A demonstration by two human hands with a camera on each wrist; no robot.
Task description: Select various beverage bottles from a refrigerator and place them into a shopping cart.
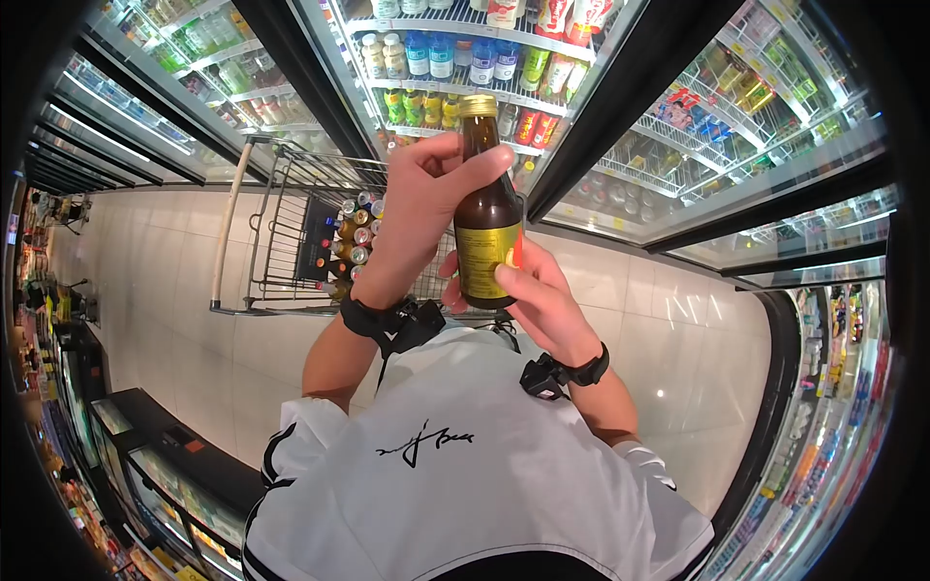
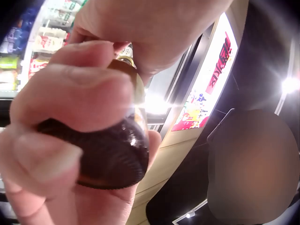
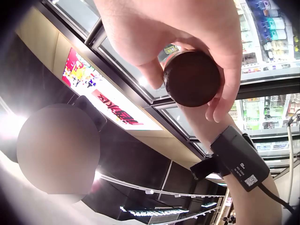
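Observation:
A brown glass bottle (image 1: 489, 218) with a gold cap and a yellow label stands nearly upright in front of my chest. My left hand (image 1: 418, 208) grips its neck, the thumb lying across the glass below the cap. Lower down, my right hand (image 1: 544, 298) holds the bottle near its base, thumb on the label and fingertips showing at the other side. In the right wrist view, the dark round base of the bottle (image 3: 192, 78) shows between the right hand's fingers. The left wrist view shows the ribbed lower edge of the bottle (image 2: 117, 159) behind blurred fingers.
A wire shopping cart (image 1: 281, 247) stands ahead to the left, with several cans and bottles (image 1: 356, 237) in it. Glass-door coolers with lit drink shelves (image 1: 446, 82) line the front. A low black-framed display case (image 1: 160, 465) is at left; stocked shelves (image 1: 833, 368) stand at right.

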